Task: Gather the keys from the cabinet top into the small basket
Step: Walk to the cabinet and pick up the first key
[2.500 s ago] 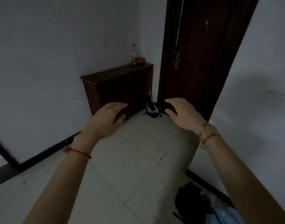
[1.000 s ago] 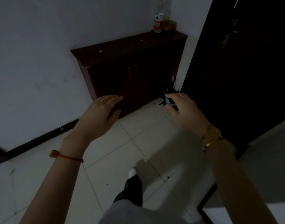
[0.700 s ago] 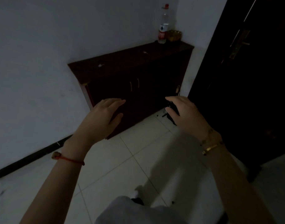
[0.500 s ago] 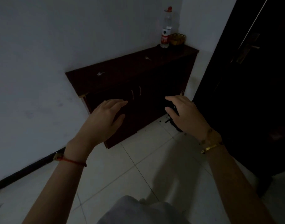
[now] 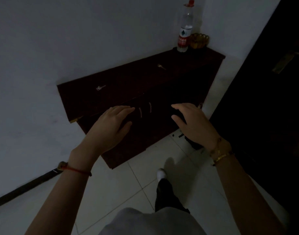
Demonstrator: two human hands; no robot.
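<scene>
A low dark wooden cabinet [image 5: 128,82] stands against the white wall. Two small silvery keys lie on its top: one key [image 5: 100,87] near the left end, another key [image 5: 161,66] further right. A small golden basket [image 5: 199,40] sits at the far right corner of the top. My left hand [image 5: 109,128] and my right hand [image 5: 194,124] hover palm-down in front of the cabinet doors, fingers apart, holding nothing and touching nothing.
A clear plastic bottle [image 5: 185,29] with a red label stands beside the basket. A dark door [image 5: 272,82] with a brass handle fills the right side. A dark object [image 5: 192,141] lies on the tiled floor by the cabinet's right end. My foot [image 5: 161,173] steps forward.
I have walked closer to the cabinet, which now looks larger and nearer. Both hands stay raised and empty in the same pose. The keys on top have become distinct.
</scene>
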